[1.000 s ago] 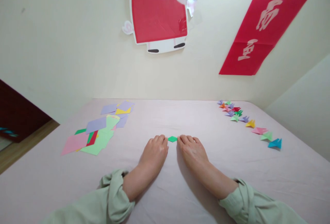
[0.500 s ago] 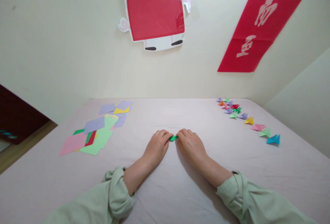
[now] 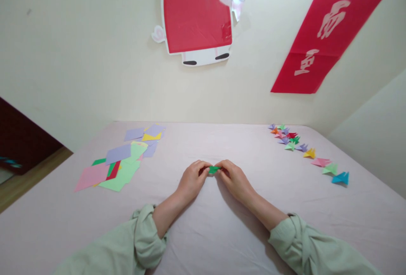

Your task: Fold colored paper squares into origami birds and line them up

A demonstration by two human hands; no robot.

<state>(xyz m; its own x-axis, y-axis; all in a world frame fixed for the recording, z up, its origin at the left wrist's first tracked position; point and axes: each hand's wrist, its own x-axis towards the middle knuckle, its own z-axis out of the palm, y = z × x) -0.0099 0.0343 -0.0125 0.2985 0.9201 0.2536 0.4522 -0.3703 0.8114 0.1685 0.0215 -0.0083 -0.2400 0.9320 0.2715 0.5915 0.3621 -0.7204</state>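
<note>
A small folded piece of green paper is pinched between my two hands, near the middle of the cloth-covered table. My left hand is closed on its left end, thumb and fingertips together. From the other side, my right hand grips the right end between thumb and forefinger. The fingertips cover both ends, so the paper's full folded shape cannot be made out.
Loose coloured paper sheets lie overlapping on the left of the table. Along the right side runs a line of several small folded paper figures, with a blue figure nearest. A wall stands behind the table.
The fingers of both hands have shifted on the green paper, and more of its surface shows. My view has tilted and turned slightly.
</note>
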